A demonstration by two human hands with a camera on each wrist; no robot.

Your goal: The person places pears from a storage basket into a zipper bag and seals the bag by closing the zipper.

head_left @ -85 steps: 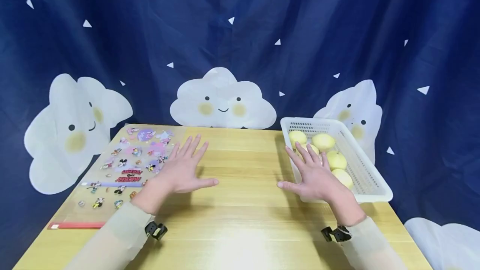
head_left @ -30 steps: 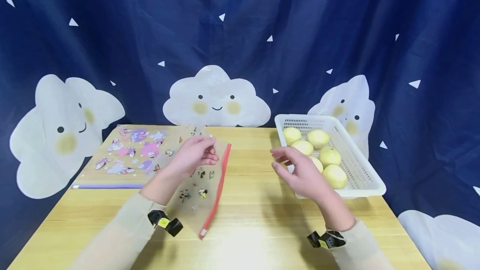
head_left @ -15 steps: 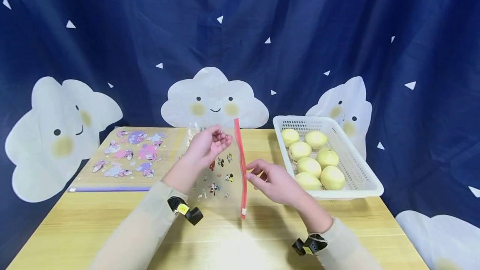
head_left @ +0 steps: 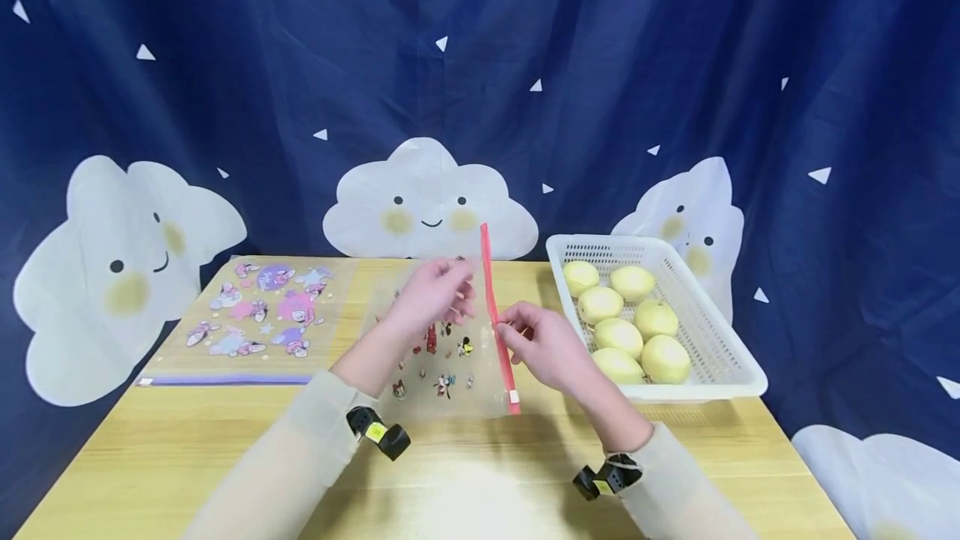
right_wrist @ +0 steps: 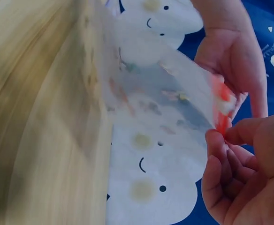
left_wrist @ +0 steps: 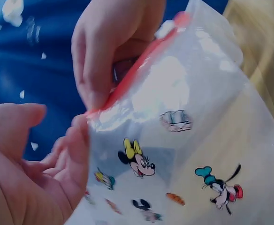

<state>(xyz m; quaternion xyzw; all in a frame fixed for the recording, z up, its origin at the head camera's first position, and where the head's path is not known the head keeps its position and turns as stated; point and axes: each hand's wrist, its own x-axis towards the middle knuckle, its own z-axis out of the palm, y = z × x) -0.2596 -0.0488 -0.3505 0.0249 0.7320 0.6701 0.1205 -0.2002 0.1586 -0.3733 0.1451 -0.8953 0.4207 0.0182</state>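
While the right hand [head_left: 547,348] is pinching the bag [head_left: 450,394] by its zip [head_left: 491,290] from the right, the left hand [head_left: 435,290], thumb and fingers apart, is lying just left.

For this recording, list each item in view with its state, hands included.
Clear printed plastic bag with red zip strip: held up; sealed or open unclear.
Clear printed plastic bag with purple zip strip: lying flat.
White rectangular perforated plastic basket: upright, uncovered.
Pale-yellow round fruits: lying in the basket.
Right hand: pinching the red strip.
Left hand: at the red-zip bag, grip unclear.
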